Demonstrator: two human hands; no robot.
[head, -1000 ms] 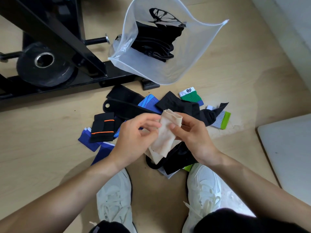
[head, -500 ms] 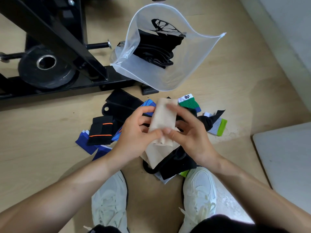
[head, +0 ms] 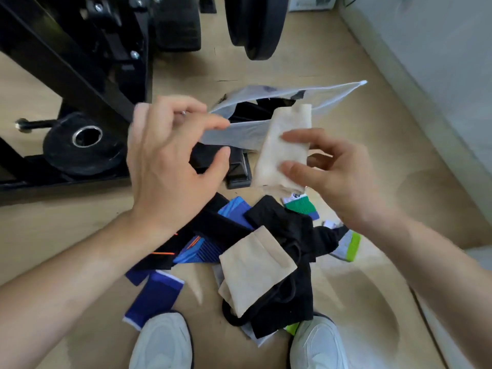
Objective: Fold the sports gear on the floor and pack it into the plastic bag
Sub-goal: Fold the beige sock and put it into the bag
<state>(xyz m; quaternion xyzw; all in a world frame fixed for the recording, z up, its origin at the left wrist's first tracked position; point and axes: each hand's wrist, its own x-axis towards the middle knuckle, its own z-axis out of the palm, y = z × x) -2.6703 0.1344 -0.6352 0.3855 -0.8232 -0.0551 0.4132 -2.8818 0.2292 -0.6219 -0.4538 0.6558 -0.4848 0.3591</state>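
My right hand (head: 335, 171) holds a folded beige sleeve (head: 282, 150) between fingers and thumb, its top end at the mouth of the translucent plastic bag (head: 330, 95). My left hand (head: 170, 153) is at the bag's near lip (head: 239, 133), fingers spread and curved around the rim. Black gear (head: 253, 110) lies inside the bag. On the floor below sits a pile: a second beige sleeve (head: 255, 267), black garments (head: 292, 296), blue bands (head: 154, 296), a green and white sock (head: 299, 205).
A black exercise machine frame (head: 66, 62) and weight plates (head: 82, 142) stand at the back left. A white wall base (head: 426, 75) runs along the right. My two white shoes (head: 162, 342) are at the bottom edge on the wooden floor (head: 359, 302).
Both hands rose from the pile toward the bag. My left hand let go of the beige sleeve and went to the bag's lip; my right hand carried the folded sleeve to the opening.
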